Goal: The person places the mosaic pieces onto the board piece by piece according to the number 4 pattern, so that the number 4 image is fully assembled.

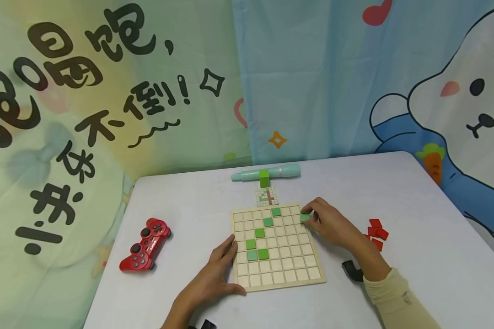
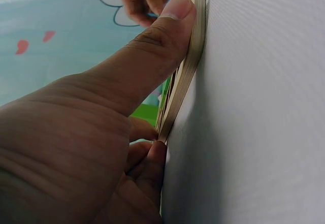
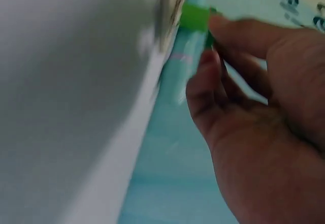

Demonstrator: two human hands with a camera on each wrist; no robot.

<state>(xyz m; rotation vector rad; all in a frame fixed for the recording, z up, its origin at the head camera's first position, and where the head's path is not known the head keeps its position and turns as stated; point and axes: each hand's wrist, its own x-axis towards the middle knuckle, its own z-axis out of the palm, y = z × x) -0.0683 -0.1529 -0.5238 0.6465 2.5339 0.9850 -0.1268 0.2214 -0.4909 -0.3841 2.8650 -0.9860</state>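
A wooden grid board (image 1: 286, 287) lies on the table with several green square tiles (image 1: 259, 233) in its cells, stepping from the top middle down to the left. My right hand (image 1: 331, 224) pinches one green tile (image 1: 304, 218) between thumb and fingertips over the board's upper right corner. In the right wrist view that tile (image 3: 209, 36) shows edge-on and blurred. Along the left edge lie the fingers of my left hand (image 1: 214, 276), its thumb extended against the near left corner. The left wrist view shows that thumb (image 2: 152, 43) pressed to the board's edge.
Beyond the board are a small pattern card (image 1: 261, 197), a green block (image 1: 264, 178) and a teal pen (image 1: 286, 171). Several red tiles (image 1: 377, 233) lie right of the right forearm. A red game controller (image 1: 148, 246) sits at the left. Printed curtains hang behind the table.
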